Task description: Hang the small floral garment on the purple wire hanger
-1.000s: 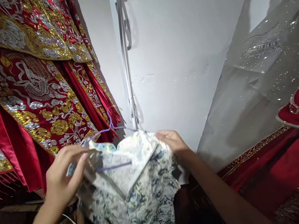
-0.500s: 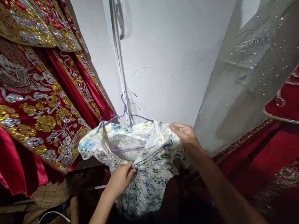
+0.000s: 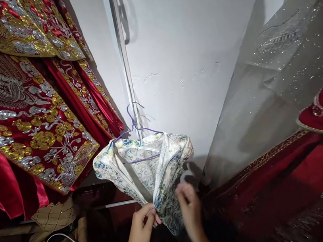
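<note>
In the head view, the blouse [image 3: 145, 175] hangs just below the centre, toward 7 o'clock, its shoulders spread on the purple hanger [image 3: 134, 127]. The hanger's hook stands in front of the pole [image 3: 127, 69], which runs up toward 11 o'clock; what bears the hook I cannot tell.

The left hand [image 3: 146, 218], between 6 and 7 o'clock, pinches the blouse narrowly where the two front edges meet. The right hand [image 3: 188, 201], between 5 and 6 o'clock, is blurred, its fingers curled beside the lower front; whether it grips any cloth I cannot tell.

Half a second ago the left hand held the neckline higher up, and the right held the sleeve toward 4 o'clock. Now the left has moved down the front, the right has let the sleeve go, and the neck opening has lengthened into a deep V. As I judge it, the hanger now carries the shoulders without help, and the handling has passed from the shoulders to the front edges.

Around this, the embroidered gown [image 3: 36, 110] fills 9 to 10 o'clock, the grey gown [image 3: 274, 69] lies toward 2 o'clock, and the red cloth [image 3: 321, 166] toward 4.
</note>
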The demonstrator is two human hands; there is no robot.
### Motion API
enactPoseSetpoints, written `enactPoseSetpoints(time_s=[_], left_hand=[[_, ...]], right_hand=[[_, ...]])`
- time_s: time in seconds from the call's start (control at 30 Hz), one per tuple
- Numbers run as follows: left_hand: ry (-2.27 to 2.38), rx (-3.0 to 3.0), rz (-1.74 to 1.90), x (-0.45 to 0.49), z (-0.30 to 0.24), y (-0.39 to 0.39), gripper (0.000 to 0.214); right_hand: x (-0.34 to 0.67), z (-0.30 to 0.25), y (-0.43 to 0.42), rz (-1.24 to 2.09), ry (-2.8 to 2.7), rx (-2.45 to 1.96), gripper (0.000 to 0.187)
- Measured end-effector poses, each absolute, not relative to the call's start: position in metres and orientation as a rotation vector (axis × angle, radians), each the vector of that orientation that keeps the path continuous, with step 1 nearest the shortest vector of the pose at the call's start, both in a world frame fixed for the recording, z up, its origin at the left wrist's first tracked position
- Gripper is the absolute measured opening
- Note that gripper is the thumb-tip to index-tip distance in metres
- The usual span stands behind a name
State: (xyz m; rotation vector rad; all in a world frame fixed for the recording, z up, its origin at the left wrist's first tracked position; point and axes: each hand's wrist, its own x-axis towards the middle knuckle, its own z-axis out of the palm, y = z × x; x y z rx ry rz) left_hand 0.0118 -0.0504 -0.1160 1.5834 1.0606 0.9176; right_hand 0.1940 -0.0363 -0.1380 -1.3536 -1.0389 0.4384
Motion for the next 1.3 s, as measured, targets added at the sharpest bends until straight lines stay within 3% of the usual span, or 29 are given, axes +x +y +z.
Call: enactPoseSetpoints(time_s=[0.13, 0.27, 0.37, 0.67, 0.83, 0.97, 1.17, 1.3], left_hand=[[0.990, 1.465, 0.971, 0.019, -0.111, -0.059, 0.035], [0.885, 1.325, 1.012, 0.027, -0.096, -0.064, 0.045], [0.819, 1.160, 1.140, 0.032, -0.074, -0.051, 0.041], [0.685, 1.061, 1.552, 0.024, 0.064, 0.026, 0.042], [0.630, 1.191, 1.549, 0.030, 0.086, 0.026, 0.034], [0.635, 1.299, 1.574, 0.028, 0.066, 0.018, 0.028], [0.640, 1.409, 1.543, 0.024, 0.051, 0.010, 0.018], [0.651, 1.411, 1.531, 0.023, 0.049, 0.002, 0.021]], right_hand=[[0.142, -0.189, -0.069, 0.779, -1.261, -1.203, 0.036], [0.138, -0.166, -0.060, 0.771, -1.279, -1.192, 0.030], [0.140, -0.153, -0.046, 0.821, -1.263, -1.120, 0.021], [0.134, -0.194, -0.035, 0.586, -1.350, -1.223, 0.031], [0.139, -0.205, -0.045, 0.681, -1.327, -1.193, 0.036], [0.158, -0.157, -0.039, 0.716, -1.315, -1.131, 0.021], [0.182, 0.003, -0.007, 0.546, -1.520, -0.950, 0.046], [0.171, 0.055, 0.009, 0.419, -1.779, -0.925, 0.025]])
